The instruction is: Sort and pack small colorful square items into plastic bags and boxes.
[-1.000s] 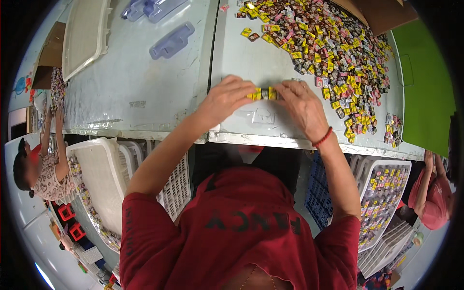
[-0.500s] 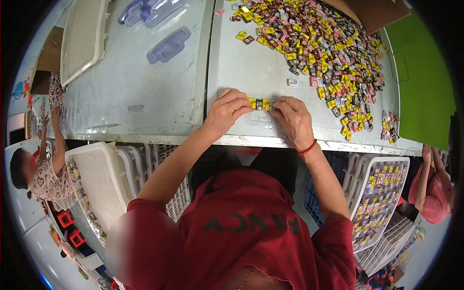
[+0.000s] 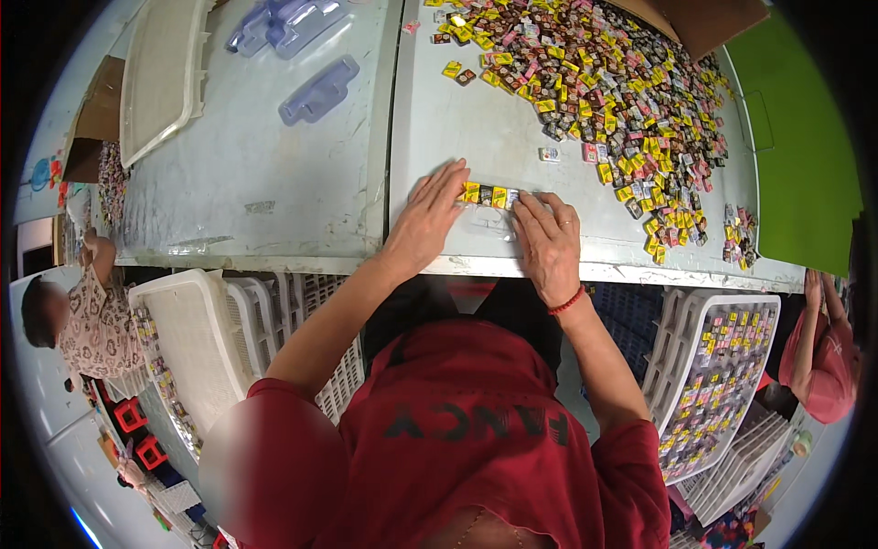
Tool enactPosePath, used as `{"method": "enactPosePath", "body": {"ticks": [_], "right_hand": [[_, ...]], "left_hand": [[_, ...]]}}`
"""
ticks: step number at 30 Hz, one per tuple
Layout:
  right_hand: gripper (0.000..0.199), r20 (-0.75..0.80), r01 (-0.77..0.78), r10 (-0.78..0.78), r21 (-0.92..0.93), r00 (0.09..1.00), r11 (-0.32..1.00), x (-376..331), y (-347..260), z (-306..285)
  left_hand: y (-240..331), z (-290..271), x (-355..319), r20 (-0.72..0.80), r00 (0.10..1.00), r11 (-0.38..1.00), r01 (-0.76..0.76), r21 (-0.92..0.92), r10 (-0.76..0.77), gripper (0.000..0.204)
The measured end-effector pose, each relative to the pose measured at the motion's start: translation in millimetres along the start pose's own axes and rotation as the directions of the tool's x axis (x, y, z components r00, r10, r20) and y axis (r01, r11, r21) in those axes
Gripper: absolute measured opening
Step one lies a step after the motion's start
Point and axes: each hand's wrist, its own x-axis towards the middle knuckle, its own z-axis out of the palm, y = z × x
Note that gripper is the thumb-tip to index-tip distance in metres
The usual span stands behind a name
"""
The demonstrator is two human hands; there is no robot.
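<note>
We press both hands flat, left hand (image 3: pixel 425 222) and right hand (image 3: pixel 546 240), fingers together, flanking the row of small wrapped pieces (image 3: pixel 489 195) on the tabletop (image 3: pixel 274 183), keeping it aligned.

At the centre of the frame, the left hand (image 3: pixel 425 224) and right hand (image 3: pixel 547 242) lie flat on the grey counter (image 3: pixel 274 183), pressing a short row of small wrapped packets (image 3: pixel 489 196) between their fingertips. A heap of similar packets (image 3: pixel 622 101) fills the upper right. A white crate (image 3: pixel 713 384) of packets sits lower right.
</note>
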Motion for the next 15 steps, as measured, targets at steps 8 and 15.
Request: {"method": "enactPosePath", "body": {"ticks": [8,15], "right_hand": [[0.029,0.016,-0.001,0.001,0.007,1.000,1.000,0,1,-1],[0.026,0.007,-0.002,0.002,-0.001,1.000,1.000,-3,1,1]], "left_hand": [[-20,-8,-4,-0.104,0.994,0.994,-0.029,-0.104,0.018,0.023],[-7,-6,18,-0.164,0.985,0.999,-0.052,-0.017,0.048,0.025]]}}
